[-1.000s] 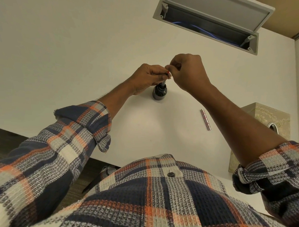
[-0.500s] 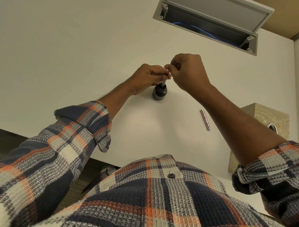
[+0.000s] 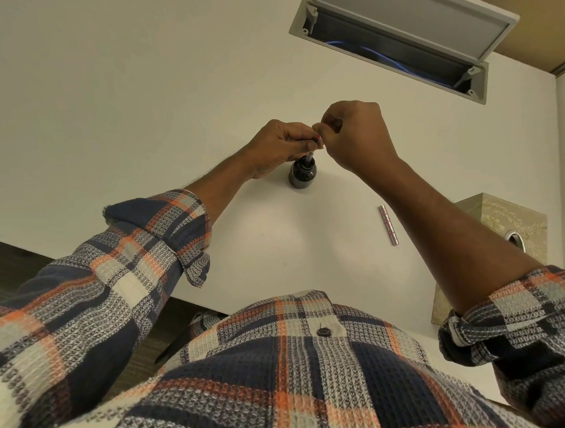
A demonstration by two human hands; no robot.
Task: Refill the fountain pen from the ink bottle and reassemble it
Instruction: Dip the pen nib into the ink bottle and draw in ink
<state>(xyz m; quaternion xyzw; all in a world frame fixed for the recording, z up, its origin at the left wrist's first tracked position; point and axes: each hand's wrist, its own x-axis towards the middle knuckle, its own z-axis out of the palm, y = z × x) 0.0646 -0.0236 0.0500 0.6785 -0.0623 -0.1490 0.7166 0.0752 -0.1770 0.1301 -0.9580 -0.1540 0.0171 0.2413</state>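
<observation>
Nothing moved | pen section [image 3: 309,158] in ink bottle [image 3: 302,175], below both hands

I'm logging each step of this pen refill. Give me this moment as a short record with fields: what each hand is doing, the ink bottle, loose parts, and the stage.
left hand: grips the pen section, its tip down in the bottle mouth
right hand: pinches the pen's top end, by the red tip
ink bottle: open, upright on the white table
loose part: pink pen barrel lying on the table, right of the bottle
tissue box: far right
stage: filling; barrel not yet refitted
</observation>
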